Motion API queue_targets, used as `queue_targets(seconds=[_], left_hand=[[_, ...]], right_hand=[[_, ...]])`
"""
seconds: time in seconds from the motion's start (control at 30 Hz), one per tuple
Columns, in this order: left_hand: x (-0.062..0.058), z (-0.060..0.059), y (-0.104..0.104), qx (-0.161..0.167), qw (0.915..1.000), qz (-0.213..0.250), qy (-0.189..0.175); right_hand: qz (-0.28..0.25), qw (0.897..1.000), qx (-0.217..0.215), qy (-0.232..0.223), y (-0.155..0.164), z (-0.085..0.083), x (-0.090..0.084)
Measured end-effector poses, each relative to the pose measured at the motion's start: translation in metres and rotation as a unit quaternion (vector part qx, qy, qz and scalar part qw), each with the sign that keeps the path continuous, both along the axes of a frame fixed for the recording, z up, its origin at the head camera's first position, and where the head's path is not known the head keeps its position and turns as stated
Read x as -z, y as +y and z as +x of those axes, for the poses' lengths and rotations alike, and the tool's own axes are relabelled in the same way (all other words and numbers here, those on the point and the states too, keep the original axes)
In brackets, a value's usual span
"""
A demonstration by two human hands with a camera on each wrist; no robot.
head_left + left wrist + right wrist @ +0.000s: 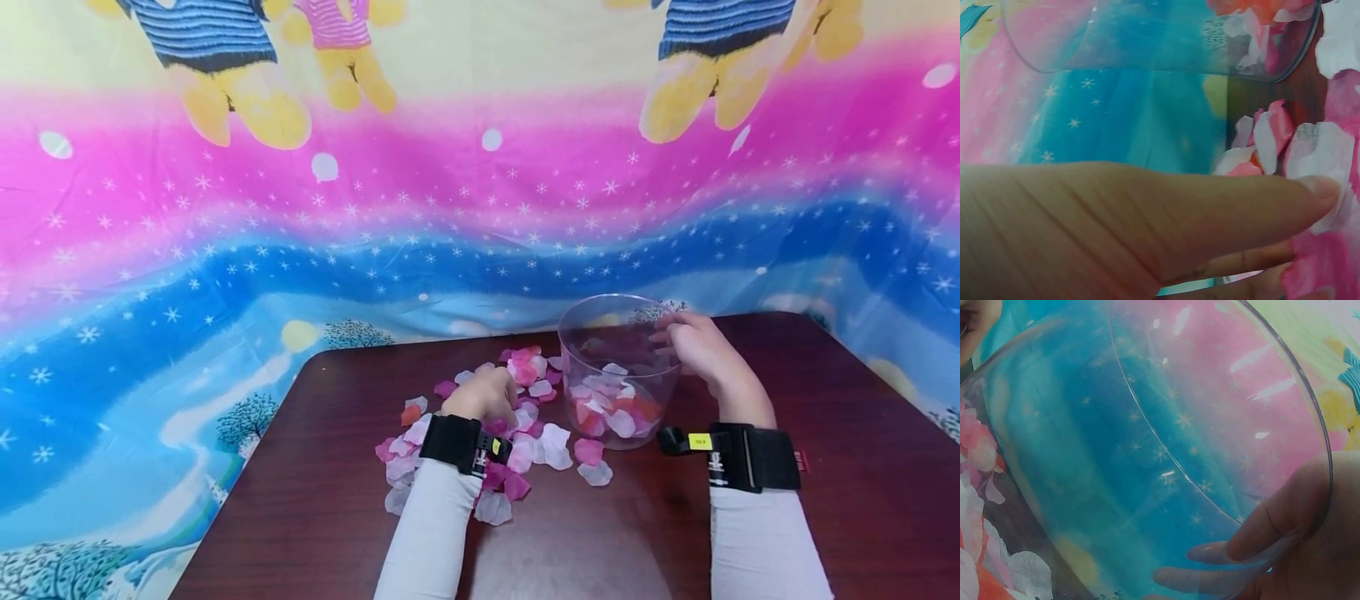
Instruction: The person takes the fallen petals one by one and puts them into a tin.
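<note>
A clear plastic tub stands on the table, with pink, white and orange petals in its bottom. My right hand holds the tub's right side near the rim; in the right wrist view its thumb and fingers show at and through the clear wall. To the left, my left hand reaches down into a loose pile of artificial petals. Seen from the left wrist, the thumb lies against a white petal, and the fingertips are partly hidden by pink petals.
The dark wooden table has rounded back corners. Behind it hangs a printed cloth with snowflakes and cartoon figures. Stray petals lie just in front of the tub. Both wrists wear black straps.
</note>
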State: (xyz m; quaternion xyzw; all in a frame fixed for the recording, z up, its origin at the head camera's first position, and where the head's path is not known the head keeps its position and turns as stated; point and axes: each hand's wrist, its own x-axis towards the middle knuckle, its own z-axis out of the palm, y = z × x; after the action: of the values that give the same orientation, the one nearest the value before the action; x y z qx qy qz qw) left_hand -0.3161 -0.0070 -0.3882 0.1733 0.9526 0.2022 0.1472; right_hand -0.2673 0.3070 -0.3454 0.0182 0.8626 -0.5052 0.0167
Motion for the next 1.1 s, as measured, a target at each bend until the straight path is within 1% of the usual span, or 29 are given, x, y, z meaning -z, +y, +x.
queue_targets(seconds=[0.13,0.23,0.47,0.6,0.7,0.83,0.9,1.1], left_hand=[[0.003,0.0,0.003,-0.018,0.9998,0.004,-0.003],[0.006,-0.001,0.004,-0.025,0.9997,0.007,0.003],[0.011,-0.007,0.004,-0.005,0.9994,0.002,0.033],[0.012,-0.012,0.003,0.002,0.9991,0.02,0.036],[0.011,-0.014,0.001,0.013,0.9982,0.04,0.044],[0.008,-0.015,-0.004,0.032,0.9956,0.063,0.062],[0.005,-0.015,-0.006,0.034,0.9943,0.075,0.068],[-0.004,-0.015,-0.013,0.044,0.9881,0.106,0.102]], right_hand=[[-0.002,1.0,-0.001,-0.004,0.001,0.0,-0.001],[-0.001,1.0,-0.003,-0.004,0.001,-0.001,-0.001],[0.0,1.0,0.0,-0.004,0.001,-0.001,0.0],[0.0,1.0,0.001,-0.003,0.001,-0.001,0.0],[-0.001,1.0,0.001,-0.003,0.001,-0.001,0.0],[0.0,1.0,0.001,-0.001,0.0,-0.001,-0.001],[0.001,1.0,0.0,0.0,0.0,0.0,-0.001],[0.003,1.0,0.003,0.0,0.0,0.001,-0.001]])
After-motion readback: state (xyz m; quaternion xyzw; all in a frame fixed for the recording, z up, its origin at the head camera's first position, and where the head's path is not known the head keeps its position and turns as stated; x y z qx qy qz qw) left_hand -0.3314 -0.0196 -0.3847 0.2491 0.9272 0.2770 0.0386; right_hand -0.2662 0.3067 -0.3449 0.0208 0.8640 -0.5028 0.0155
